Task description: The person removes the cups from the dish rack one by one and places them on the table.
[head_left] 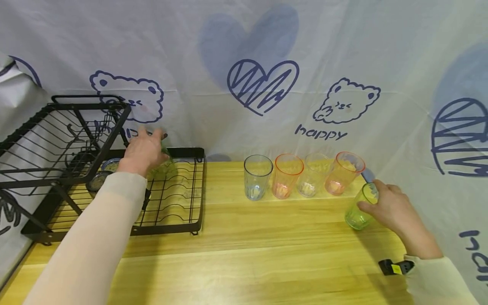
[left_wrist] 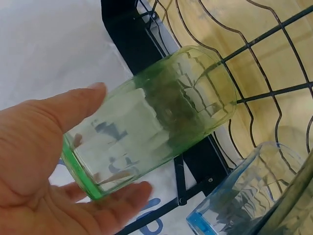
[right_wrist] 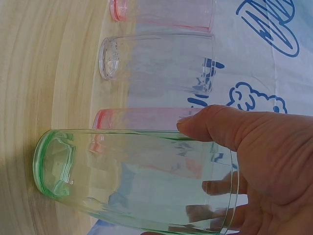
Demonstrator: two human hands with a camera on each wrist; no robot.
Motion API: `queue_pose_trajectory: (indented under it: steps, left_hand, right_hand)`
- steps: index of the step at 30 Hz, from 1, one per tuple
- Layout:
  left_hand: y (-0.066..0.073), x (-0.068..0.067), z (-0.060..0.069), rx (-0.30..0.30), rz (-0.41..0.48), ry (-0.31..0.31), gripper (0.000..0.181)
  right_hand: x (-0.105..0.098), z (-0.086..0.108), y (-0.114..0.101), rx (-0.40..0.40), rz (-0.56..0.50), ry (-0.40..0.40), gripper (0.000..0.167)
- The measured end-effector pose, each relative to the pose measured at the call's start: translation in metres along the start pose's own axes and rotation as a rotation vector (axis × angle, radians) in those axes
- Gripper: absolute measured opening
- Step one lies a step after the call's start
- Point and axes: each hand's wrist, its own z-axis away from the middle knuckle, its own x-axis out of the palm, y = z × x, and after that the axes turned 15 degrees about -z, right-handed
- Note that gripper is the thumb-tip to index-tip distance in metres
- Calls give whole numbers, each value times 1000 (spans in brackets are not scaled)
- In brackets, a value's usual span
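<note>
Green glass A (left_wrist: 151, 122) gripped in left hand (head_left: 142, 151); green glass B (head_left: 356, 214) gripped in right hand (head_left: 396, 209).
A: held by its thick end, at the black rack (head_left: 198, 199). B: held near the rim, base down, right side of counter (head_left: 244, 262); contact unclear. Between: blue glass (head_left: 254, 189), red-rimmed glass (head_left: 282, 188), clear glass (head_left: 307, 188), second red-rimmed glass (head_left: 336, 185).

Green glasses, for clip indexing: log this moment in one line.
left hand: grips green glass over dish rack | right hand: grips second green glass | table: blue glass, pink glass, clear glass, another pink glass
</note>
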Motion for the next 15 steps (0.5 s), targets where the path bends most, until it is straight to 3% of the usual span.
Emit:
queue_pose_trajectory:
  steps: [6, 15]
  left_hand:
    - [3, -4, 7, -19, 10, -42, 73]
    - [4, -6, 25, -29, 48, 1, 66]
  right_hand:
    - [0, 1, 0, 2, -3, 0, 98]
    - [0, 2, 0, -4, -6, 3, 98]
